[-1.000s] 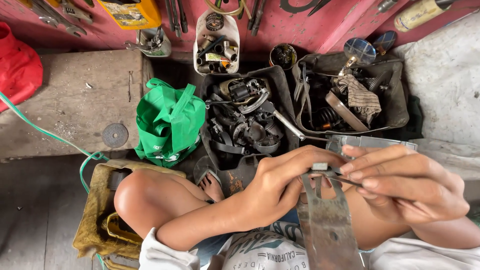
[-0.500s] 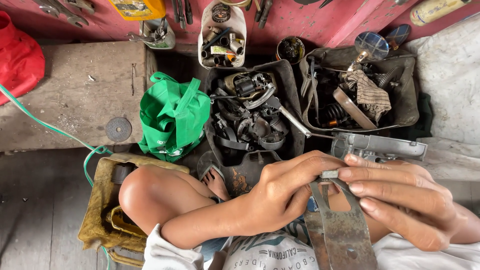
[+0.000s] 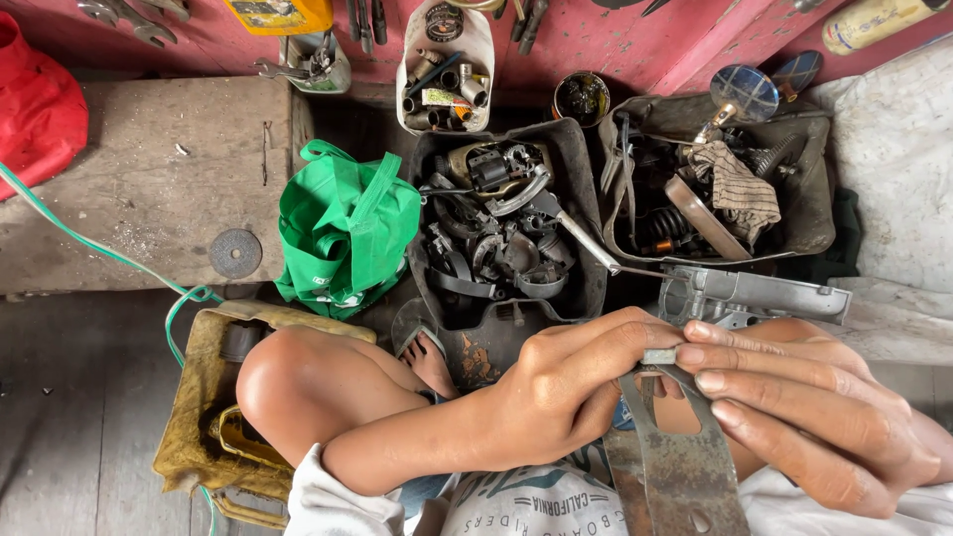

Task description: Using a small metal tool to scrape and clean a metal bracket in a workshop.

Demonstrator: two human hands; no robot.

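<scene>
My left hand [image 3: 566, 387] and my right hand [image 3: 804, 407] meet over my lap, both pinching the top of a flat, worn metal bracket [image 3: 675, 457] with a cut-out. A small grey piece [image 3: 659, 355] sits at the bracket's upper end between my fingertips. Just beyond my right hand lies a silver cast-metal part [image 3: 754, 294]. My bare knee [image 3: 298, 382] is to the left.
A black tray [image 3: 588, 260] of dark engine parts stands ahead, a second tray [image 3: 816, 220] with a rag, springs and a mirror to its right. A green bag [image 3: 342, 233] is on the left by a wooden bench [image 3: 139, 189]. Tools hang on the red wall [image 3: 635, 40].
My hands and the bracket have shifted slightly up and to the right in view as my head moved; the grip on the bracket's top is the same.
</scene>
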